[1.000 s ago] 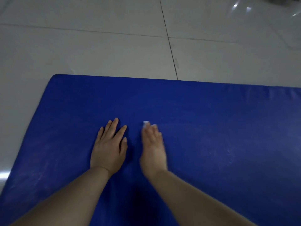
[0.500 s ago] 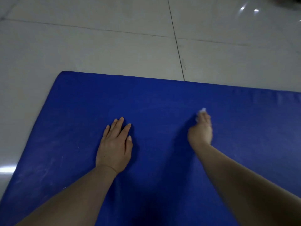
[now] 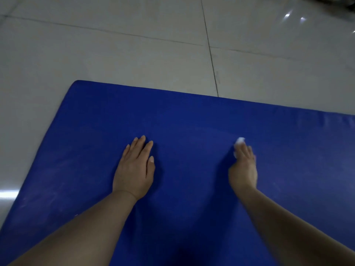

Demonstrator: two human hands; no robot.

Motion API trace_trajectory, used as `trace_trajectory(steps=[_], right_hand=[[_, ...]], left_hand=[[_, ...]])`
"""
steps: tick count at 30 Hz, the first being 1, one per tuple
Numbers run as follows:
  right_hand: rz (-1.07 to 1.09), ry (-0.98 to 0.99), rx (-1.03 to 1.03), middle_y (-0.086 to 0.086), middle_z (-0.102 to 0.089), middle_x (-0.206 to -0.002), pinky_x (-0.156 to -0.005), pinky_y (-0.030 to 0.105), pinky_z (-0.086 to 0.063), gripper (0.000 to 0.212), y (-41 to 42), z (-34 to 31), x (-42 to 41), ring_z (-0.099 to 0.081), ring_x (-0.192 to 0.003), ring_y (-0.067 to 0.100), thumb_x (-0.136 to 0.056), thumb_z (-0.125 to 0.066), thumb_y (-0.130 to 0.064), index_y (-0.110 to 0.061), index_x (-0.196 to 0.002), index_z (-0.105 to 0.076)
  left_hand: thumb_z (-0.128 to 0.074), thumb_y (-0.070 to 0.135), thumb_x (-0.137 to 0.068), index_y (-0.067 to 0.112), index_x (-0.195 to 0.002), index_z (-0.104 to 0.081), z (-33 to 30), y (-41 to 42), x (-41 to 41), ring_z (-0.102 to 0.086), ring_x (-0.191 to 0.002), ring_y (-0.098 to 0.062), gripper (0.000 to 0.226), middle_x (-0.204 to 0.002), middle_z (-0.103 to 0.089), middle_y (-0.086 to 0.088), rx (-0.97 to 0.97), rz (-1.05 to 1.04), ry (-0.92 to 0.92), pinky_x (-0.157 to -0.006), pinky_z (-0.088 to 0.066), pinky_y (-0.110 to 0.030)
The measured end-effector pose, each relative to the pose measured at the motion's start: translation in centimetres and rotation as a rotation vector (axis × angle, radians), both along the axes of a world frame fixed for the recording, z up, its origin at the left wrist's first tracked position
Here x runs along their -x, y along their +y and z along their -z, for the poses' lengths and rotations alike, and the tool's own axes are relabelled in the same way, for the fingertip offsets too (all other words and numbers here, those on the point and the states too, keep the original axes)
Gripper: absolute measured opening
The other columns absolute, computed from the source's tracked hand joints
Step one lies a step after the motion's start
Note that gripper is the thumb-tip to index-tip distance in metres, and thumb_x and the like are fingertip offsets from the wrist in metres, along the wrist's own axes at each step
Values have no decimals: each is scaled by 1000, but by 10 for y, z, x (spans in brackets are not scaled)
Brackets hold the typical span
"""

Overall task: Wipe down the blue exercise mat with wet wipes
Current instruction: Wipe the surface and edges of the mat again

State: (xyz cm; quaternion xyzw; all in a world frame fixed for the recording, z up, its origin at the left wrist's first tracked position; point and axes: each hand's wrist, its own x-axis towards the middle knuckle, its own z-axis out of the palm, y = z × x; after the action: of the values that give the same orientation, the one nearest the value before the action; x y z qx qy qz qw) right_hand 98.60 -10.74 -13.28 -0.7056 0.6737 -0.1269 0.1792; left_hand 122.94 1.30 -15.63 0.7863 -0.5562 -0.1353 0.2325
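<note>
The blue exercise mat (image 3: 192,116) lies on the tiled floor and fills the lower part of the head view. My left hand (image 3: 135,167) rests flat on the mat with its fingers straight and together. Further right, my right hand (image 3: 243,167) holds a small bunched white wet wipe (image 3: 240,140) against the mat. The wipe shows only past the fingertips and at the thumb side; the rest is hidden under the fingers. Faint pale streaks mark the mat on its left and right parts.
Glossy pale floor tiles (image 3: 134,50) with dark grout lines surround the mat beyond its far and left edges. A dark object (image 3: 343,2) sits at the top right corner of the view.
My right hand has slid the wipe to the right across the mat, away from my left hand, then drawn slightly back. My left hand has stayed in place.
</note>
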Motion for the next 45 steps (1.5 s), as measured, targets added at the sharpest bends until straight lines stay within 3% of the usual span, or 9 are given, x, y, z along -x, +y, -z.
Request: trace_trajectory(steps=[6, 11, 16, 21, 32, 36, 39, 42, 45], right_hand=[[-236, 122, -18, 4, 6, -160, -120, 32, 2, 76, 60, 17, -58, 4, -147, 20, -89, -35, 4, -9, -150, 9], [-736, -82, -97, 5, -6, -160, -112, 27, 18, 74, 132, 16, -107, 11, -144, 15, -88, -42, 9, -9, -151, -8], [-295, -253, -87, -9, -29, -150, -109, 6, -13, 46, 85, 6, -30, -24, -140, 5, -102, -28, -10, -21, -146, -30], [205, -46, -38, -11, -8, -159, -120, 35, -9, 85, 46, 7, 39, 0, -146, 10, -83, -30, 22, -24, -152, -9], [111, -6, -10, -4, -20, -157, -120, 29, -3, 89, 67, 15, 21, -11, -146, 17, -76, -31, 26, -19, -152, -13], [-354, -126, -59, -7, -7, -156, -115, 17, 2, 77, 146, 15, -41, -11, -147, 19, -84, -47, 6, -23, -148, -13], [-656, -138, 27, 1, -41, -147, -111, 34, -27, 88, 192, 15, -74, -39, -136, 23, -59, -72, 3, -13, -141, -44], [-716, -162, 46, 0, -37, -150, -115, 32, -21, 56, 182, 15, -63, -34, -139, 21, -86, -45, -6, -11, -142, -42], [-470, -14, 28, -3, -15, -156, -119, 25, 0, 64, 138, 15, -9, -21, -144, 22, -91, -30, 8, -16, -150, -17]], left_hand=[[-23, 31, -96, 7, -138, -47, -2, -1, 0, -16, -145, -20, 54, -155, -26, -8, -16, 10, -27, -119, -5, -32], [-23, 33, -92, 8, -136, -50, -3, 0, -3, -17, -145, -18, 57, -155, -27, -7, -22, 15, -4, -118, -3, -27], [-28, 31, -96, 8, -135, -51, -1, 1, -3, -18, -144, -18, 51, -154, -29, -7, 13, 11, 14, -117, -4, -28], [-40, 26, -98, 9, -138, -48, 0, 0, -5, -12, -144, -13, 44, -155, -24, -4, 10, 19, 11, -116, 1, -24], [-17, 42, -93, 16, -140, -44, -12, 73, 11, -17, -145, -21, 61, -156, -20, -5, -185, 160, -142, -118, -11, -43], [-24, 35, -93, 12, -134, -53, -8, 70, 11, -30, -140, -26, 55, -151, -34, -10, -157, 140, -143, -115, -22, -47], [-24, 33, -93, 12, -133, -54, -5, 70, 10, -30, -140, -25, 54, -151, -34, -9, -145, 131, -150, -115, -21, -45], [-23, 33, -93, 13, -134, -52, -5, 70, 11, -27, -142, -23, 55, -152, -32, -8, -148, 133, -150, -116, -18, -42], [-22, 33, -93, 14, -136, -51, -5, 71, 11, -25, -142, -23, 54, -153, -31, -7, -139, 127, -144, -117, -15, -40]])
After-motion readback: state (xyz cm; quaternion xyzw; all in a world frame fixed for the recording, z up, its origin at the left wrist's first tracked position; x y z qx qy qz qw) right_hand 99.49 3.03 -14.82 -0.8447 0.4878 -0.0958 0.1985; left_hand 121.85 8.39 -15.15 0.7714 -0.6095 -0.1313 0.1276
